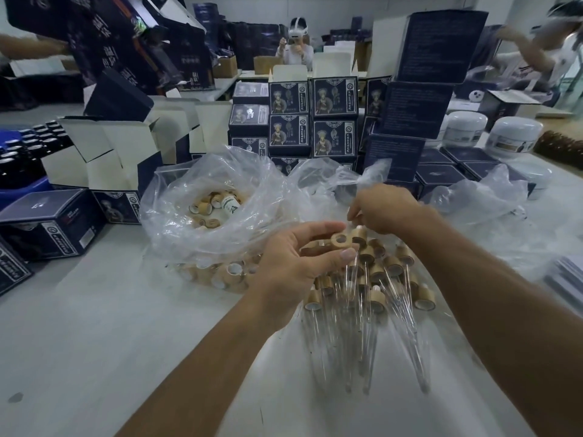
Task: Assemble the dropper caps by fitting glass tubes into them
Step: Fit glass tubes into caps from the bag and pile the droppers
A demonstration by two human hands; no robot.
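Wood-look matt dropper caps (377,272) and clear, glossy glass tubes (366,348) lie on a smooth white table (94,342) — beside crinkled shiny plastic bag (202,197).

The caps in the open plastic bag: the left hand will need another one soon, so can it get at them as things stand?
Probably yes. The plastic bag gapes open upward, caps exposed, nothing between. But the left hand holds a cap it must free first.

Pale table (94,342), plastic bag of caps (214,216), assembled droppers (372,294), dark boxes (53,222), white jars (512,137)
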